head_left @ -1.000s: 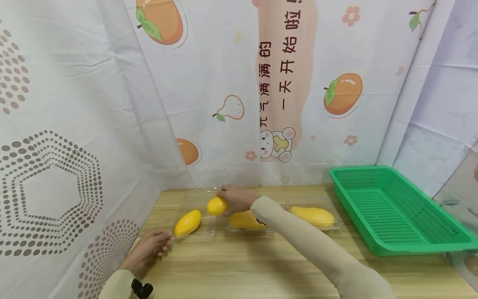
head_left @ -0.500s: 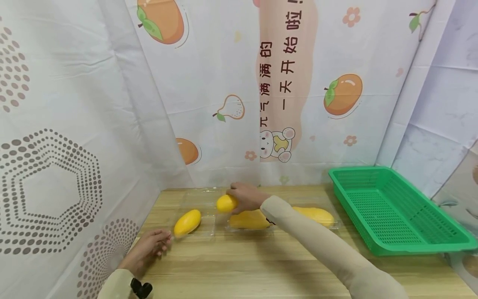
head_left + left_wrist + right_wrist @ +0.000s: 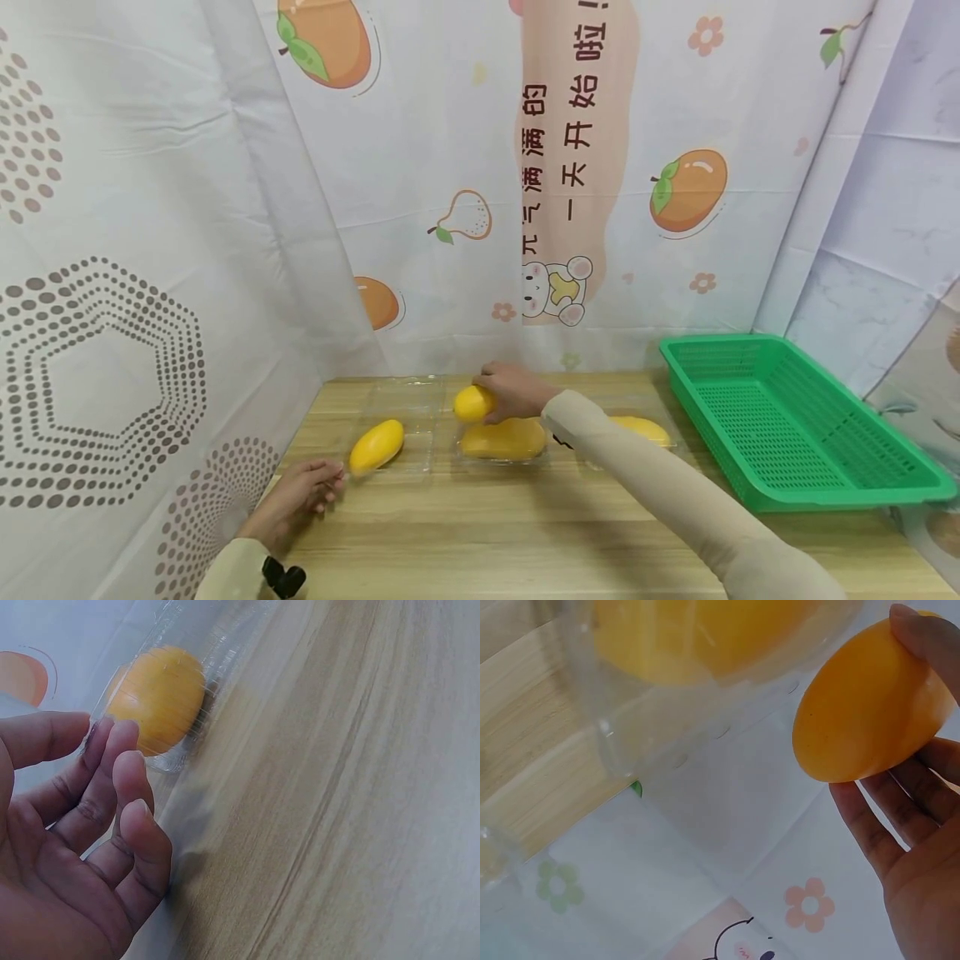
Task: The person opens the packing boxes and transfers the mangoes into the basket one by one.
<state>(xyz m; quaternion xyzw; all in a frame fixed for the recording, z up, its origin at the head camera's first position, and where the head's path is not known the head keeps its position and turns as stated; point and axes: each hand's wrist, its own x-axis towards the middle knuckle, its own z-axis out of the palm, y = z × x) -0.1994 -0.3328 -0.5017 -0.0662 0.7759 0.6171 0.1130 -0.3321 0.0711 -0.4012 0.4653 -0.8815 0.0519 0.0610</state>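
Note:
My right hand [image 3: 517, 392] grips a yellow mango [image 3: 474, 403] between thumb and fingers, raised above the back of the middle clear plastic box [image 3: 504, 459]. Inside that box lies yellow fruit [image 3: 502, 442], partly hidden by the hand. In the right wrist view the held mango [image 3: 874, 705] is smooth and oval, apart from the fruit under clear plastic. Another mango [image 3: 377, 446] lies tilted in the left clear box [image 3: 418, 458]. Beside that box's near-left corner my left hand [image 3: 82, 832] has loosely bent fingers; whether they touch the plastic is hard to tell.
A third clear box with yellow fruit [image 3: 643, 430] stands at right, partly behind my right sleeve [image 3: 660, 492]. Further right is a green plastic basket [image 3: 757, 492]. A printed curtain [image 3: 450, 275] hangs along the back edge of the wooden table [image 3: 480, 542].
My right hand has moved to the right and slightly up with the mango, from the left box to above the middle one. The left hand has stayed in place.

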